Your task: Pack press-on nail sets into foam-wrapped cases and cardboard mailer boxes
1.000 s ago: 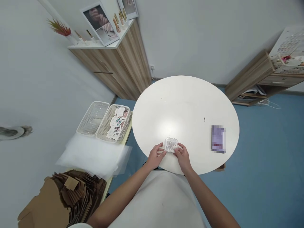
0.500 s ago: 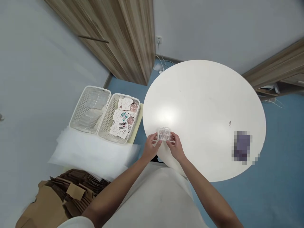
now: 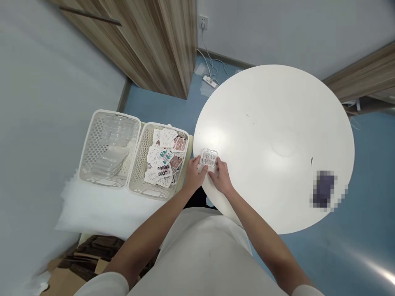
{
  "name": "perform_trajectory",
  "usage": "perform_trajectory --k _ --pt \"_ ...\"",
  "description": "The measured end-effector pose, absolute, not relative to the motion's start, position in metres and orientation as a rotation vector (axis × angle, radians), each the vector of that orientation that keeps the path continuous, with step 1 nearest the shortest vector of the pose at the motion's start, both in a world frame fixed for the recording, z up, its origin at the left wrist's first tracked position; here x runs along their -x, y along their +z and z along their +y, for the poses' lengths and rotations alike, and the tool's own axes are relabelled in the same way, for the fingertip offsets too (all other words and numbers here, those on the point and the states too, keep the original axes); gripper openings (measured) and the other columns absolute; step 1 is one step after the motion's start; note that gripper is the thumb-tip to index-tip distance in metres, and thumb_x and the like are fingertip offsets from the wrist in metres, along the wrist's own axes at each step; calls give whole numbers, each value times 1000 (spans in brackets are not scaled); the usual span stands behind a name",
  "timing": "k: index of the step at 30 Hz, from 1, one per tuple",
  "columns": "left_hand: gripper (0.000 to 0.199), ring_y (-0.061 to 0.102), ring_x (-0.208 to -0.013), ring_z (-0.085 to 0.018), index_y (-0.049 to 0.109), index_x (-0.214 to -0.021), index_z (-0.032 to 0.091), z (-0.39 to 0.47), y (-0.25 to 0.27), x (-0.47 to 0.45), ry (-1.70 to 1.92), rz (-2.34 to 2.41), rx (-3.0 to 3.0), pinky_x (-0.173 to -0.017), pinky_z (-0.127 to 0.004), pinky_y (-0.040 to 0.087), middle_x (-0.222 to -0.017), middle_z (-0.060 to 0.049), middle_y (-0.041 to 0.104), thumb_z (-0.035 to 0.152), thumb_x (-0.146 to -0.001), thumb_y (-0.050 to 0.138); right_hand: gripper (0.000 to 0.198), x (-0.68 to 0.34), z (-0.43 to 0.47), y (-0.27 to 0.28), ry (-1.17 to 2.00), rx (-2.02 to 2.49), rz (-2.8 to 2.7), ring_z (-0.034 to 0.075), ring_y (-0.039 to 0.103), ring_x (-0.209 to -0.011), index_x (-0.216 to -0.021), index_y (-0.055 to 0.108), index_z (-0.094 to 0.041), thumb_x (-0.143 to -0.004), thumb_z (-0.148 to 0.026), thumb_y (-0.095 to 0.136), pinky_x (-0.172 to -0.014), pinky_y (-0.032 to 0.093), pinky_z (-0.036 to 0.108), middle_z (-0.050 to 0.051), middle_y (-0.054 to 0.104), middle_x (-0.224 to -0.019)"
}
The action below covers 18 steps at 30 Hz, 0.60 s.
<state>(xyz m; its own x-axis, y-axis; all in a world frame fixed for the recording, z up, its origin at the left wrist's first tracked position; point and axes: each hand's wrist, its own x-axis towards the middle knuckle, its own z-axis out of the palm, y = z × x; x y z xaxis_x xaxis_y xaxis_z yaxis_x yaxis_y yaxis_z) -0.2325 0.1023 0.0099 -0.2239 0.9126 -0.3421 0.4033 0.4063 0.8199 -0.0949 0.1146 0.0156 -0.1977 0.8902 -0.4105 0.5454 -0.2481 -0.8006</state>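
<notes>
Left hand (image 3: 194, 176) and right hand (image 3: 222, 178) hold a small clear box (image 3: 209, 157), one at each side, gap narrow. We see fake nails (image 3: 209, 156) in rows inside it. Box is over the near left part of the round table (image 3: 277, 119); we can't tell if it touches the tabletop. Fingers bend along the box's sides, thumbs angle inward at its near edge. Both forearms (image 3: 160, 220) reach forward and converge at the table's near left edge. Left of the table we note a basket (image 3: 140, 162) of nail cards (image 3: 163, 158).
</notes>
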Motion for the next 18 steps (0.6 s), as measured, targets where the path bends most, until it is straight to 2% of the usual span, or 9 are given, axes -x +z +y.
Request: perform_trajectory --k 8,13,16,18 --pt "54 38 -116 -23 37 -128 20 99 8 226 755 1819 -1143 -95 -37 34 -119 -10 40 37 -78 50 89 96 116 14 1417 1751 -1765 25 29 -116 -137 -3 -24 -72 -30 56 -95 33 44 11 30 -117" --pt "61 32 -122 -24 28 -132 19 92 14 217 822 1824 -1101 -100 -40 29 -130 -11 33 38 -78 50 97 91 112 13 1470 1686 -1759 25 23 -121 -136 -11 -21 -69 -32 59 -97 31 44 12 24 -124" --pt "63 31 -123 -25 27 -132 17 74 26 207 841 1867 -1090 -99 -41 30 -132 -13 31 37 -77 51 97 79 98 22 1530 1687 -1737 25 26 -120 -137 -7 -21 -67 -34 60 -95 33 44 12 21 -128" --pt "60 31 -123 -26 29 -131 18 53 34 201 858 1904 -1111 -99 -42 30 -132 -12 33 36 -78 50 95 65 82 31 1558 1680 -1741 25 34 -114 -137 -2 -23 -67 -35 60 -91 37 43 12 22 -129"
